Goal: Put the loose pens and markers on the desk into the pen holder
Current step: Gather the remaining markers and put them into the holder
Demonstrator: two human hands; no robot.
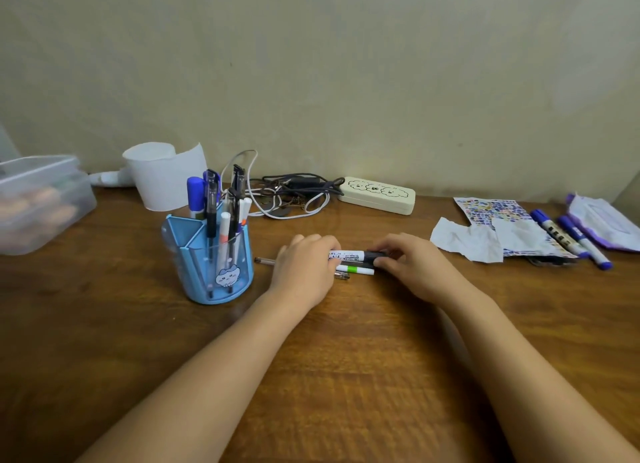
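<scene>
Two bare arms reach over the desk (346, 376); the left hand (304, 272) and right hand (415, 268) pinch a black-capped marker (356, 255) between their fingers. More pens (353, 270) lie just under those fingers; the blue pen holder (214, 255) stands left of them.

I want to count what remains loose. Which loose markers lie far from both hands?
The two blue-capped markers at the desk's far right, lying side by side next to the sticker sheet. The other loose pens sit between the hands.

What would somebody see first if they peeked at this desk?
Probably the two hands in the middle, the left hand and right hand gathering a bunch of pens between them. Next, the blue pen holder with a cartoon cat, standing left of the hands. Two blue markers lie far right, on the papers.
</scene>
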